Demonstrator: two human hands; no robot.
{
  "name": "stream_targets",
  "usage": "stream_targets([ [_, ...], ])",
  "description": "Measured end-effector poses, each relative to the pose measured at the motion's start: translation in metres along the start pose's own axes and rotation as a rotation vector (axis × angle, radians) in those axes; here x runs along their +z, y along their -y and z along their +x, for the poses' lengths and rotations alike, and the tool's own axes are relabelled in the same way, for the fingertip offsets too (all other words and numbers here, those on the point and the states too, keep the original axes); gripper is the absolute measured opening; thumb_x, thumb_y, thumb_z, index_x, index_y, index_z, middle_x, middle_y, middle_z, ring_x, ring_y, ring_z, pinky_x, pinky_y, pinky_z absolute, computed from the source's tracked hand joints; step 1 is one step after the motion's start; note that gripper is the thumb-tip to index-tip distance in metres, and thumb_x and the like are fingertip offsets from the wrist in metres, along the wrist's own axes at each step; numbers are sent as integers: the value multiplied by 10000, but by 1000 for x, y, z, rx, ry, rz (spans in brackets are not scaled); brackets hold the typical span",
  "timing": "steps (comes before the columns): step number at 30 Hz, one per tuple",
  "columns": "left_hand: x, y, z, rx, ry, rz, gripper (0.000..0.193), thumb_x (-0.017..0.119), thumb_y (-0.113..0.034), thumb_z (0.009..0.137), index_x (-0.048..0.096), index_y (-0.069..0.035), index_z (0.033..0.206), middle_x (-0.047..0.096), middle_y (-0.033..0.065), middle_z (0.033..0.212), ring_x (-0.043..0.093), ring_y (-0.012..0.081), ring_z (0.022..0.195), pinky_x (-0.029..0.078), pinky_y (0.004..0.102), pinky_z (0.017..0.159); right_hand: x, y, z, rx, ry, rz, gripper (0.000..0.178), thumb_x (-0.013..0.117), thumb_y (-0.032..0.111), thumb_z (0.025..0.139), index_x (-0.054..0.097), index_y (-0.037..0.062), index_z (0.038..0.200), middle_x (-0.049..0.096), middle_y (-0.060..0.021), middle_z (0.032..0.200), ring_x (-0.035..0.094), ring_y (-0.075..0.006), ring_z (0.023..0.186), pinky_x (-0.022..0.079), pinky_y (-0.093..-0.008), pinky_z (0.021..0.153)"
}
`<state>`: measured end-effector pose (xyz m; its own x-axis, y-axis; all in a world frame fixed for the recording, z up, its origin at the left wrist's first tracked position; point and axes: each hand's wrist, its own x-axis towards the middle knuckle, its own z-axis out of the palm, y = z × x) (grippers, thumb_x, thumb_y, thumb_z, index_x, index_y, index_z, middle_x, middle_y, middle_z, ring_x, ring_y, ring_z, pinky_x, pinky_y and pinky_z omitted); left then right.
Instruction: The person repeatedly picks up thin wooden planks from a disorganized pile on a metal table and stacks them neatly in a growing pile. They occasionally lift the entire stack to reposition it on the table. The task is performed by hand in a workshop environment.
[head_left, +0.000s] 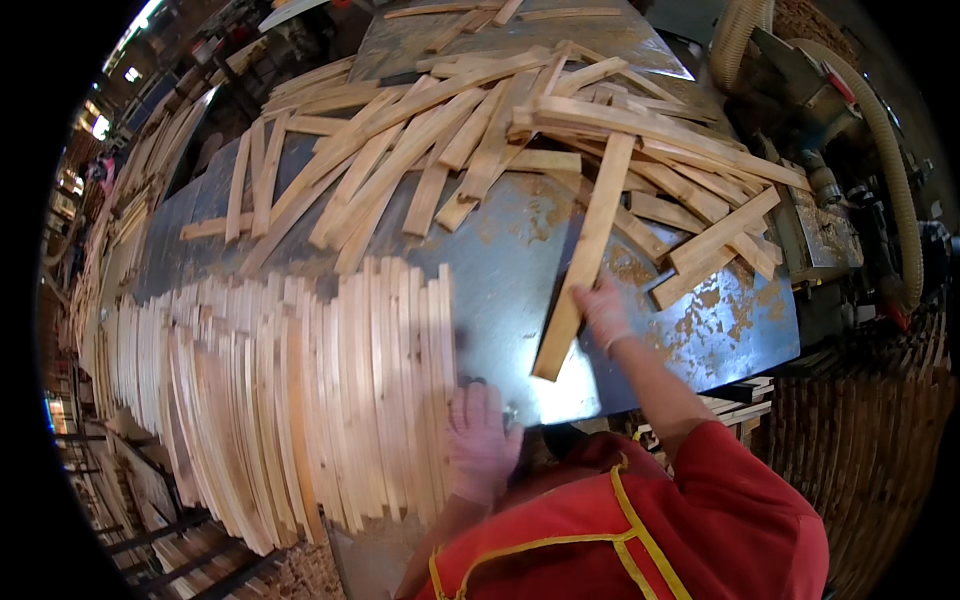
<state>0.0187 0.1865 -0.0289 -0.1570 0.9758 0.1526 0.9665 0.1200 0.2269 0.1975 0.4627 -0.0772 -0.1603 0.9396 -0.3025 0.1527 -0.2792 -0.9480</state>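
Note:
With my right hand [604, 312] I grip a long wooden slat [585, 265] near its lower part. The slat slants across the metal tabletop [500, 290], its far end lying at the loose pile [480, 120] of slats. My left hand [482, 440] is at the table's near edge, its fingers stretched out and close together. It lies beside the right end of a tight row of upright-looking slats [370, 390] and seems to touch the last one. Both hands appear to wear thin pale gloves.
Ribbed hoses [895, 170] and a machine [820, 225] stand at the right. Stacked wood [860, 470] fills the lower right. Sawdust patches [715, 310] cover parts of the tabletop. More long boards [150, 185] lie at the far left.

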Motion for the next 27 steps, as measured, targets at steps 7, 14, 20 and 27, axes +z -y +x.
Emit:
stream_targets([
  [7, 43, -33, 59, -322, 390, -35, 1022, 878, -426, 775, 393, -39, 1587, 600, 156, 1288, 675, 372, 1061, 562, 510, 833, 8, 116, -5, -389, 202, -803, 562, 744, 261, 918, 604, 65, 1426, 739, -166, 1150, 695, -389, 1102, 514, -444, 1053],
  [14, 52, -24, 60, -308, 300, -120, 892, 791, -256, 862, 373, -83, 1630, 654, 192, 1179, 714, 367, 913, 589, 510, 754, -61, 213, 241, -666, -157, -1592, 814, 822, 427, 850, 518, 112, 1537, 641, -187, 1399, 600, -393, 1273, 481, -504, 1090],
  [20, 25, -11, 27, -619, 367, -703, 786, 715, -196, 906, 416, -42, 1617, 647, 224, 1283, 689, 446, 1047, 571, 515, 910, -40, 154, 163, -185, 473, -696, 725, 742, 479, 965, 540, 100, 1549, 756, -139, 1082, 705, -258, 956, 576, -395, 865],
  [27, 14, -20, -36, -595, 366, -565, 863, 723, -404, 929, 395, -5, 1619, 629, 270, 1421, 688, 435, 1180, 566, 504, 977, 7, 15, -95, 218, 755, -976, 752, 706, 443, 988, 477, -32, 1524, 746, -249, 1160, 726, -363, 1042, 586, -455, 924],
])
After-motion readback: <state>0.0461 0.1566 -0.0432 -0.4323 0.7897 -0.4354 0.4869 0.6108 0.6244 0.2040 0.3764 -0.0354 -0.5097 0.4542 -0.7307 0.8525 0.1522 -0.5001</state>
